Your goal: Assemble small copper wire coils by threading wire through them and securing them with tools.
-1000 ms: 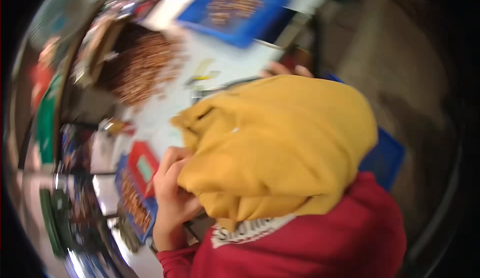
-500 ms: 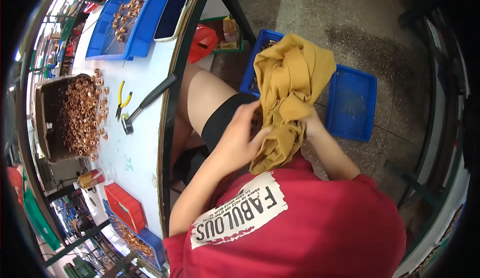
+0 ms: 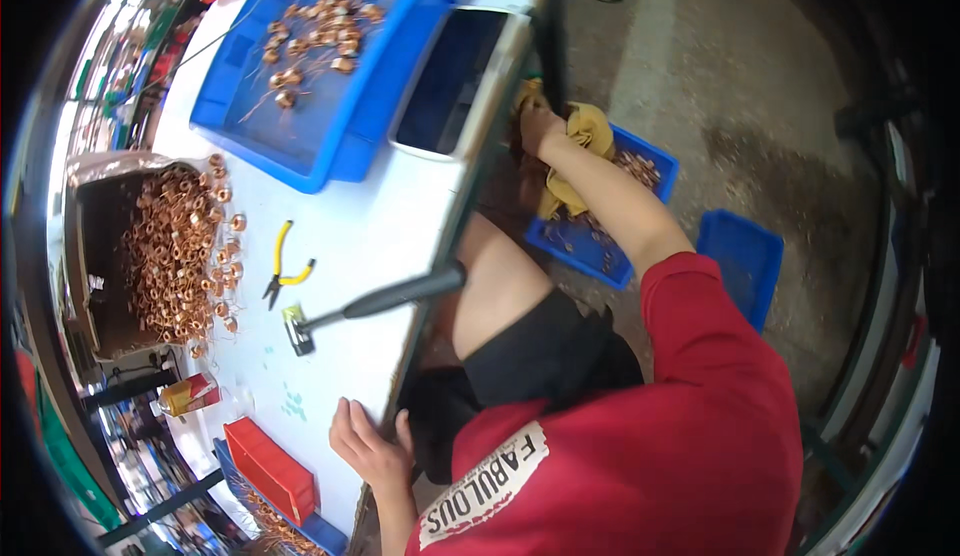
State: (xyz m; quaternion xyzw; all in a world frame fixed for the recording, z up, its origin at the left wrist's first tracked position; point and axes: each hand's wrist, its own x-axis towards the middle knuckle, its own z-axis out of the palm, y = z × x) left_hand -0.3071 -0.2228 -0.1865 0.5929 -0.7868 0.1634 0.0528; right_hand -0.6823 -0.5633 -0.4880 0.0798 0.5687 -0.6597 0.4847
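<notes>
My left hand point(image 3: 372, 446) rests on the edge of the white tabletop point(image 3: 300, 386), fingers stretched out and holding nothing. At the far end of my reach, low beside the table, my right hand point(image 3: 541, 130) grips a mustard-yellow cloth point(image 3: 589, 128). Its fingers are partly hidden by the cloth and shadow. Some of the cloth hangs over a blue tray point(image 3: 664, 161) on the floor, which holds small copper-coloured pieces. A black-handled hammer point(image 3: 385, 297) lies across the table's edge, with yellow-handled pliers point(image 3: 280, 252) to its left.
A carton of copper coils point(image 3: 92, 256) stands on the table's left, loose coils beside it. Farther up are a blue bin point(image 3: 345, 146) with wired coils and a phone point(image 3: 452, 81). A red box point(image 3: 268, 468) and a bottle point(image 3: 190, 396) sit nearer. Another blue tray point(image 3: 742, 264) lies on the floor.
My left hand has let go of the yellow cloth and moved to the table edge. My right hand has carried the cloth from my lap forward and down beside the table. The view has shifted.
</notes>
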